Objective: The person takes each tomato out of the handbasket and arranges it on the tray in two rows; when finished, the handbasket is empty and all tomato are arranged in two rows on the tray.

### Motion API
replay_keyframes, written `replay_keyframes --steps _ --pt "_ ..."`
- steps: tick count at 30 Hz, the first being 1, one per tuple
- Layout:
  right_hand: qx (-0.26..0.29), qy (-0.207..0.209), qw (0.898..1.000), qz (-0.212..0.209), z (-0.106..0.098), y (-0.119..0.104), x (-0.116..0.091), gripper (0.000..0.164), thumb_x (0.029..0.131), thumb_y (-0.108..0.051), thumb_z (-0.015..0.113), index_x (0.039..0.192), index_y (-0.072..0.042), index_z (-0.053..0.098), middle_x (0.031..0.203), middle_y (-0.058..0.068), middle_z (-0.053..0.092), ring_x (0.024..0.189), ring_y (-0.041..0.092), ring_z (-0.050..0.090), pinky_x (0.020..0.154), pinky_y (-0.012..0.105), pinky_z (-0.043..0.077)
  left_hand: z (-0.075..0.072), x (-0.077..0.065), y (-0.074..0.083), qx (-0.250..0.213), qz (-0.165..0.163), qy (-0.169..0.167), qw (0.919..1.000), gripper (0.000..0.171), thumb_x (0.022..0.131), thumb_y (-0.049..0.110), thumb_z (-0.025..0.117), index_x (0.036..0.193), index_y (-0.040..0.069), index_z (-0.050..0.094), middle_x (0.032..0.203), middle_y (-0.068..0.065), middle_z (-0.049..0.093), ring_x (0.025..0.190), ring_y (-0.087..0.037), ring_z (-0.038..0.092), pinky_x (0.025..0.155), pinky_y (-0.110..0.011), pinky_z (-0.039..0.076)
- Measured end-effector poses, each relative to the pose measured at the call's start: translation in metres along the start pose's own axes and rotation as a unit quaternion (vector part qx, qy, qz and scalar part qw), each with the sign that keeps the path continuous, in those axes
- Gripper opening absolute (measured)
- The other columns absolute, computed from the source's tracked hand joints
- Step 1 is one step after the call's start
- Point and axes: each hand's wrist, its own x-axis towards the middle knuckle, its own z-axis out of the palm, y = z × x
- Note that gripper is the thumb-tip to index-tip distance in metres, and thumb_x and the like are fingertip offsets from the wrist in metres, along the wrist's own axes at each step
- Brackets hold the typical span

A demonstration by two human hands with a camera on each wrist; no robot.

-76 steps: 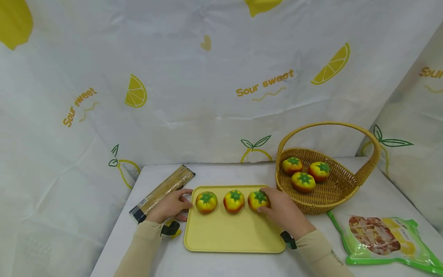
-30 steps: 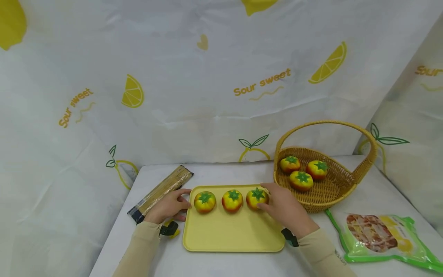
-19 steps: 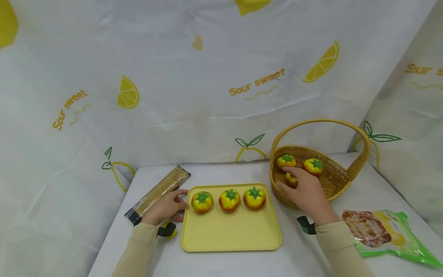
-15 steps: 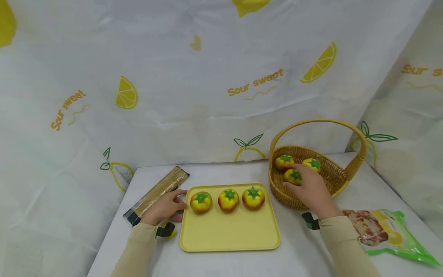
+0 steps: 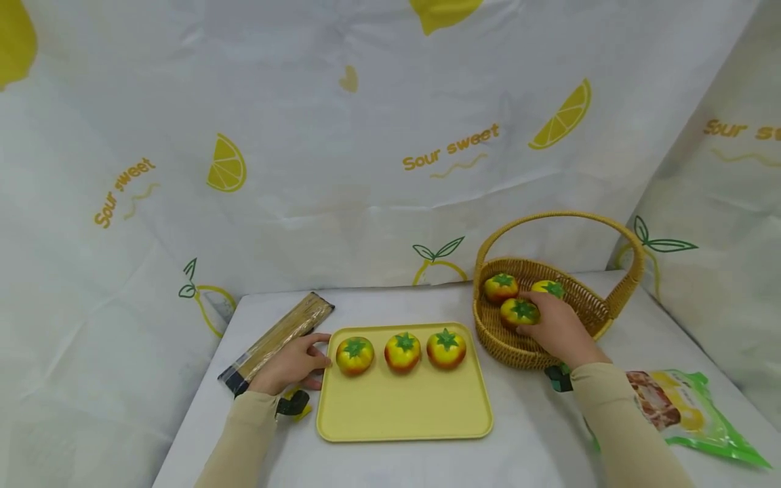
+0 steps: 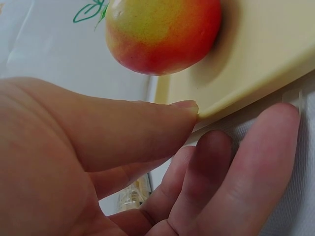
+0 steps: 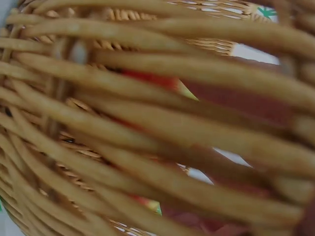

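Three yellow-and-red fruits with green star-shaped tops, like persimmons or tomatoes, stand in a row along the far side of a yellow tray (image 5: 405,413): left fruit (image 5: 354,356), middle fruit (image 5: 402,353), right fruit (image 5: 446,350). My left hand (image 5: 291,364) is at the tray's left edge, its thumb (image 6: 147,129) touching the rim and its other fingers loosely bent outside it. Inside the wicker basket (image 5: 509,350), my right hand (image 5: 563,330) grips the front fruit (image 5: 518,313) between thumb and fingers. Basket weave fills the right wrist view, hiding most of that grip.
Two more such fruits lie in the basket, a back-left fruit (image 5: 500,289) and a partly covered back-right fruit (image 5: 547,287). The basket handle (image 5: 558,215) arches overhead. A skewer pack (image 5: 287,332) lies left; a green-edged food bag (image 5: 689,410) lies right, under the forearm.
My right hand has left the tray's right fruit, moved right and up over the basket rim, and closed on the front fruit there. The left hand stays at the tray edge.
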Motion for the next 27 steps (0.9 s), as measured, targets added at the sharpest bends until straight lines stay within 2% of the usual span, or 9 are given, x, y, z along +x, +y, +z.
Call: replay_keyframes --steps 14,27 --pt "-0.006 0.008 1.000 0.005 0.0087 0.0068 0.0065 0.065 0.097 -0.014 0.081 0.152 0.008 0.053 0.151 0.038 0.054 0.137 0.061 0.052 0.110 0.075 0.048 0.0010 -0.0003 -0.0013 -0.005 0.001 0.005 1.0000 0.057 0.102 0.013 0.075 0.157 0.014 0.056 0.110 -0.014 0.065 0.076 -0.022 0.072 0.066 -0.036 0.068" --pt "-0.009 0.011 1.000 0.013 -0.0007 0.0040 -0.0012 0.066 0.096 -0.020 0.083 0.151 0.004 0.055 0.151 0.038 0.054 0.136 0.061 0.052 0.110 0.077 0.047 -0.0003 0.0017 -0.0025 -0.011 0.004 -0.002 0.9999 0.058 0.102 0.013 0.074 0.157 0.014 0.055 0.110 -0.015 0.065 0.077 -0.022 0.073 0.066 -0.036 0.069"
